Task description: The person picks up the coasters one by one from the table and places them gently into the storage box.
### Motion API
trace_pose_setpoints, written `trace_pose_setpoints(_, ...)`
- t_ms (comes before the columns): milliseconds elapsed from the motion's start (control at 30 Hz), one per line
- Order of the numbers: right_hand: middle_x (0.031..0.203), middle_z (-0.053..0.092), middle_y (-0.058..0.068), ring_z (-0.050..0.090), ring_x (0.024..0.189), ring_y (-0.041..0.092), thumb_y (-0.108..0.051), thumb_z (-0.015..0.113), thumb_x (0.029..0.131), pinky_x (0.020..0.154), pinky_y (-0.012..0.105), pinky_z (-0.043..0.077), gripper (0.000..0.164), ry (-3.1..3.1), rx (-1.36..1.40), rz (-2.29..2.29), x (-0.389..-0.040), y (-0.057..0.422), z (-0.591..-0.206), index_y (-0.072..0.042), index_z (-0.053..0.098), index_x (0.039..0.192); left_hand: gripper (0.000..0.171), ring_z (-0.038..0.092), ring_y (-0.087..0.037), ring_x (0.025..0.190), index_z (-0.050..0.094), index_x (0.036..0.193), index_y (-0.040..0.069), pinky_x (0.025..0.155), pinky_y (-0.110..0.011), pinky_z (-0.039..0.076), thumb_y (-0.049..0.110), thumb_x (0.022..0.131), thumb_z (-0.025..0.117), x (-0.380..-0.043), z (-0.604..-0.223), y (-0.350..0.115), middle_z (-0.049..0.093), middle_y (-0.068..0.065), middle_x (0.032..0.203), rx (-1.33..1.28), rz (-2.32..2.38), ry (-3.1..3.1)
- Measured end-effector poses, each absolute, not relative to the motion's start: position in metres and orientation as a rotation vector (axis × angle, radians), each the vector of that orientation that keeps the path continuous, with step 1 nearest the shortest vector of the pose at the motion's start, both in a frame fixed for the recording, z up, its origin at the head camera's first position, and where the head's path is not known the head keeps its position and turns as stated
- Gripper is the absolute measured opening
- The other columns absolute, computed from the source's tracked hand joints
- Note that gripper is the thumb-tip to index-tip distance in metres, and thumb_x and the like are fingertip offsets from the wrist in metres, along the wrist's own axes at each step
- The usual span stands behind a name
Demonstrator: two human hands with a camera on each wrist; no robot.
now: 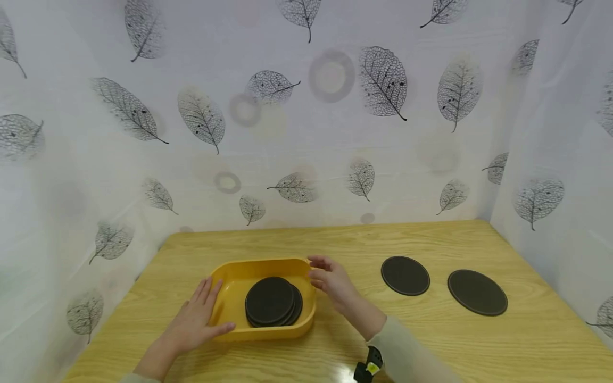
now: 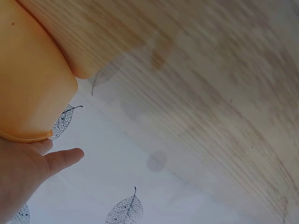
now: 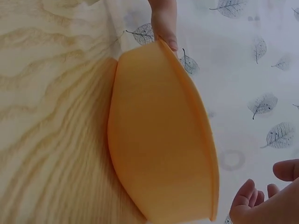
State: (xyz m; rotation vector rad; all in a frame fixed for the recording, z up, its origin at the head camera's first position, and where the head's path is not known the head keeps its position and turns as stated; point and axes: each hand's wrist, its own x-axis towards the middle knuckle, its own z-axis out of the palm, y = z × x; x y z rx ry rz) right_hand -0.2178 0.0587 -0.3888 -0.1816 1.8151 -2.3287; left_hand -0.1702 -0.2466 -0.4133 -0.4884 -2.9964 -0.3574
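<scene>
A yellow plastic tray [image 1: 265, 334] stands on the table with several round black coasters [image 1: 270, 301] stacked a little unevenly inside it. My left hand [image 1: 193, 322] rests on the tray's left end, fingers straight over the rim and thumb along the front edge. In the left wrist view, the thumb side of that hand [image 2: 21, 172] shows against the rim. My right hand [image 1: 335, 282] hovers at the tray's right end with fingers loosely bent and nothing held. The right wrist view shows its fingers [image 3: 245, 196] apart from the tray wall [image 3: 159, 135].
Two more dark round coasters, a nearer one [image 1: 405, 275] and a farther-right one [image 1: 477, 292], lie flat on the wooden table [image 1: 431, 340]. White leaf-print cloth [image 1: 306, 133] hangs behind and along both sides. A black strap [image 1: 367, 365] is by the right sleeve.
</scene>
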Motion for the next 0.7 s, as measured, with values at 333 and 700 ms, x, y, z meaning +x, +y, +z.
trace_pose_setpoints(333,0.116,0.047,0.015,0.047,0.103,0.027,0.001,0.051,0.084,0.085,0.042,0.042,0.037,1.968,-0.110,-2.295,-0.229,0.092,-0.387,0.004,0.049,0.121,0.093,0.011,-0.042,0.128,0.018,0.139,-0.001,0.083,-0.067,0.026,0.058,0.077,0.053,-0.171,-0.414,-0.247,0.012,-0.029,0.141,-0.486,-0.350,-3.001)
trace_pose_setpoints(700,0.128,0.035,0.018,0.040,0.113,0.031,-0.007,0.050,0.088,0.092,0.045,0.034,0.044,2.104,-0.120,-2.115,-0.235,0.136,-0.391,-0.001,0.040,0.130,0.093,0.011,-0.042,0.128,0.019,0.139,0.000,0.083,-0.067,0.026,0.059,0.077,0.053,-0.173,-0.415,-0.249,0.012,-0.028,0.141,-0.497,-0.341,-2.989)
